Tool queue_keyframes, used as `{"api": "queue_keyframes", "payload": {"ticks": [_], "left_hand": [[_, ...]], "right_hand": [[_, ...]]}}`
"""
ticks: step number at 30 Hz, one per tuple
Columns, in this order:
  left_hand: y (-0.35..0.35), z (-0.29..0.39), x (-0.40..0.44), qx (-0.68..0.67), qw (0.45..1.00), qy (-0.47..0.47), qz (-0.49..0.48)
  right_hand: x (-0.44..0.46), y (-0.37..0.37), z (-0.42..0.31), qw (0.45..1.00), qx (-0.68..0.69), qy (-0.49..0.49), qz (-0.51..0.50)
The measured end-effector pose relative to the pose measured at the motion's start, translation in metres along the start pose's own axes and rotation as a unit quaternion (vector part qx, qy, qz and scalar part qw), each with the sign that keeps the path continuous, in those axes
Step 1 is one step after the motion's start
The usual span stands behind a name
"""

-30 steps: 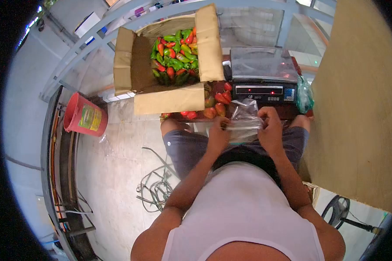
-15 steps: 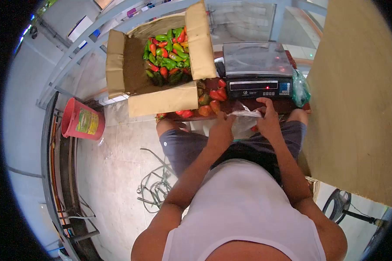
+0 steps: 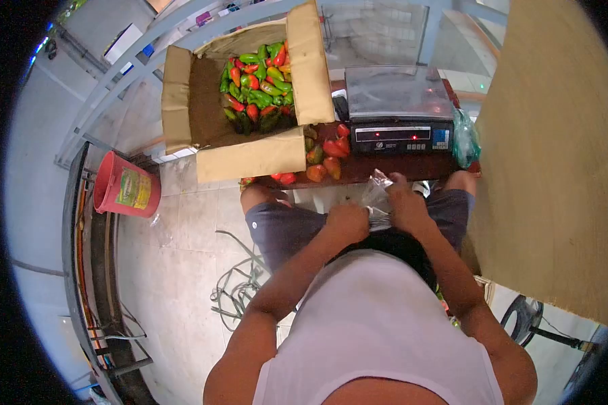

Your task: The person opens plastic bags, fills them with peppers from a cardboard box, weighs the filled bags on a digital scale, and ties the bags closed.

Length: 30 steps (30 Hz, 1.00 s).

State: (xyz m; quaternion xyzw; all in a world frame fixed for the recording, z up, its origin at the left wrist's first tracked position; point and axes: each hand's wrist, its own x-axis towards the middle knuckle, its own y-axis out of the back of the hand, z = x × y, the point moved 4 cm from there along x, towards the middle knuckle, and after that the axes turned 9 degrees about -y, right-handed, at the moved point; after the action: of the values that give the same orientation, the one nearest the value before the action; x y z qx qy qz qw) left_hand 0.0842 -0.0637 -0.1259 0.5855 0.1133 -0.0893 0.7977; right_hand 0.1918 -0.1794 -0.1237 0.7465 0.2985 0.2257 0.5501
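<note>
Over my lap, a clear plastic bag (image 3: 377,196) is stretched between my two hands. My left hand (image 3: 348,221) is closed on its left side, and my right hand (image 3: 407,204) grips its right side. What the bag contains, if anything, I cannot make out. Just beyond my hands, several loose red and orange peppers (image 3: 332,167) lie on the dark red table (image 3: 371,173). Behind the bag sits a black digital scale (image 3: 393,138) with a clear-covered weighing plate (image 3: 395,93).
An open cardboard box (image 3: 250,157) holds many green and red peppers (image 3: 263,84). A green plastic bag (image 3: 466,138) rests right of the scale. A red bucket (image 3: 125,185) and tangled green strap (image 3: 240,287) are on the left floor; a tan board (image 3: 554,155) stands at right.
Both hands have drawn back toward my body with the plastic bag. The bag now stands up between them, and the left hand is closed tighter around it.
</note>
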Motion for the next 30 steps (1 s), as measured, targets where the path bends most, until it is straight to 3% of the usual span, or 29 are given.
{"api": "queue_keyframes", "payload": {"ticks": [4, 5, 7, 10, 11, 12, 13, 14, 15, 17, 19, 21, 23, 26, 28, 30], "left_hand": [[0.002, -0.005, 0.003, -0.015, 0.994, 0.011, 0.108], [0.005, -0.012, 0.009, -0.017, 0.998, 0.020, 0.054], [0.013, -0.025, 0.017, -0.023, 0.997, 0.032, -0.059], [0.041, -0.034, 0.017, -0.079, 0.990, -0.087, -0.076], [0.059, -0.040, 0.010, -0.231, 0.957, -0.174, -0.027], [0.089, -0.056, 0.002, -0.368, 0.893, -0.258, 0.023], [0.115, -0.081, -0.006, -0.462, 0.852, -0.244, 0.021], [0.147, -0.108, -0.013, -0.550, 0.803, -0.228, 0.020], [0.187, -0.132, -0.022, -0.614, 0.757, -0.203, 0.088], [0.216, -0.240, 0.008, -0.609, 0.762, -0.044, 0.214], [0.203, -0.379, 0.051, -0.420, 0.824, 0.162, 0.343], [0.202, -0.431, 0.076, -0.262, 0.868, 0.274, 0.320], [0.189, -0.451, 0.108, -0.188, 0.862, 0.375, 0.284], [0.174, -0.434, 0.150, -0.179, 0.782, 0.509, 0.313], [0.174, -0.412, 0.165, -0.197, 0.727, 0.550, 0.359], [0.179, -0.402, 0.160, -0.197, 0.744, 0.532, 0.353]], "right_hand": [[0.002, 0.041, -0.015, 0.998, 0.055, 0.041, -0.002], [0.006, 0.051, -0.021, 0.997, 0.068, 0.043, -0.013], [0.020, 0.001, 0.012, 0.997, 0.010, -0.021, -0.079], [0.035, 0.019, 0.027, 0.996, 0.063, 0.037, -0.049], [0.028, 0.034, 0.027, 0.990, 0.110, 0.078, -0.031], [0.028, 0.047, 0.039, 0.988, 0.151, 0.027, -0.018], [0.029, 0.053, 0.056, 0.981, 0.193, -0.025, -0.004], [0.029, 0.052, 0.077, 0.989, 0.139, -0.048, 0.031], [0.025, 0.048, 0.102, 0.992, 0.086, -0.071, 0.065], [0.012, 0.007, 0.165, 0.979, 0.128, -0.123, 0.103], [0.012, 0.009, 0.156, 0.971, 0.170, -0.098, 0.139], [0.014, 0.001, 0.164, 0.975, 0.151, -0.089, 0.138], [0.009, -0.028, 0.201, 0.988, 0.072, -0.102, 0.095], [0.014, -0.026, 0.195, 0.976, 0.102, -0.132, 0.142], [0.022, -0.012, 0.172, 0.960, 0.137, -0.154, 0.187], [0.022, -0.005, 0.169, 0.951, 0.169, -0.162, 0.203]]}}
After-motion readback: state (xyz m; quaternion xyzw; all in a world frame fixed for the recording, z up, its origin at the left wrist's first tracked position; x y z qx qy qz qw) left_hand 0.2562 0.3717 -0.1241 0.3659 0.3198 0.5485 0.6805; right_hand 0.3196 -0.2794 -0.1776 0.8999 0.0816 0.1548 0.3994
